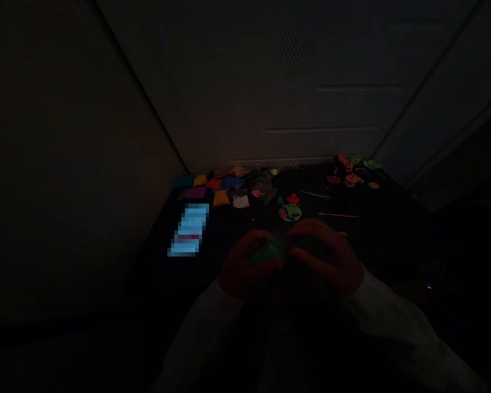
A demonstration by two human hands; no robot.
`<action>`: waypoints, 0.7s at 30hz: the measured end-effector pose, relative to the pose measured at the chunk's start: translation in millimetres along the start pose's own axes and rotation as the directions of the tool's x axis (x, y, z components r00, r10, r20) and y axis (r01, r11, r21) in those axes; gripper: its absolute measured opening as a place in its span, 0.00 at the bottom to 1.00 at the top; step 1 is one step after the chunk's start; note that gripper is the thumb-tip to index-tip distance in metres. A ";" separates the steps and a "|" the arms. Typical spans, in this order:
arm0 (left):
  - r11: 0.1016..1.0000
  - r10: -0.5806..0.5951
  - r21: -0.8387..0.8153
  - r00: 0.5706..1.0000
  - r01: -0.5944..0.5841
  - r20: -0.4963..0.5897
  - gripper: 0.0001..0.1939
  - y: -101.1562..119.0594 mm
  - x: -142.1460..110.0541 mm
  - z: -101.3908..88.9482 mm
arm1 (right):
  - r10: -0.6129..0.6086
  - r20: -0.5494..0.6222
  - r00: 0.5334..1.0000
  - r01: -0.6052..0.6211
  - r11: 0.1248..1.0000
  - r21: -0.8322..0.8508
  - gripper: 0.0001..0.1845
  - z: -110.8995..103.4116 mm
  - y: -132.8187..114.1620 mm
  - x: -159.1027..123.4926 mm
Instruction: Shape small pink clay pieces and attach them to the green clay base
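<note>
The room is very dark. A small shiny clear packet of green modelling clay (pixel 271 249) is held above the front of the dark table. My left hand (pixel 242 266) is closed around the packet, thumb below and fingers on top. My right hand (pixel 331 256) is curled at the packet's right end, its fingertips closed on the clear edge as far as the dim light shows. Just beyond the hands lies a round green clay piece (pixel 290 213) with coloured bits on it. A red clay piece (pixel 293 198) is behind it.
A glowing phone (pixel 189 230) lies on the left. Several coloured clay packets, including an orange one (pixel 221 198), line the back left. Scissors (pixel 317 195) and a thin stick (pixel 338 215) lie right of centre. Pink and green clay figures (pixel 351 179) stand at the back right by the wall.
</note>
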State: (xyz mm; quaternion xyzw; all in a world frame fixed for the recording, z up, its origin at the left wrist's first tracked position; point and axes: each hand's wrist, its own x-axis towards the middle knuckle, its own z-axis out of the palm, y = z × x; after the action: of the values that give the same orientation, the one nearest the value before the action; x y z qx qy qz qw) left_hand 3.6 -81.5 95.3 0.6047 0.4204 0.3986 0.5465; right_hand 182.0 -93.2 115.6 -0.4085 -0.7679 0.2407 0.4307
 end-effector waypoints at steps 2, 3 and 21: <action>1.000 0.005 0.028 1.000 -0.005 -0.022 0.19 3.6 -0.7 0.7 | -0.011 -0.007 1.000 0.011 1.000 -0.004 0.11 -0.5 -1.8 0.1; 0.999 0.008 0.041 0.999 -0.007 -0.035 0.19 5.0 -0.7 1.2 | -0.018 -0.019 1.000 0.018 1.000 -0.005 0.11 -0.9 -2.4 -0.2; 0.997 0.072 0.008 0.997 -0.072 -0.010 0.12 -0.3 -3.4 2.5 | 0.025 -0.048 0.999 -0.025 1.000 0.007 0.03 0.6 -2.7 -6.1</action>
State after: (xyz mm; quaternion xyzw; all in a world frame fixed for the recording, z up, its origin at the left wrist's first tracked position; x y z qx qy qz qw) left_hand 4.8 -85.5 94.7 0.6196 0.4026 0.4194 0.5273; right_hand 182.2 -99.8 114.4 -0.4222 -0.7514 0.2387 0.4473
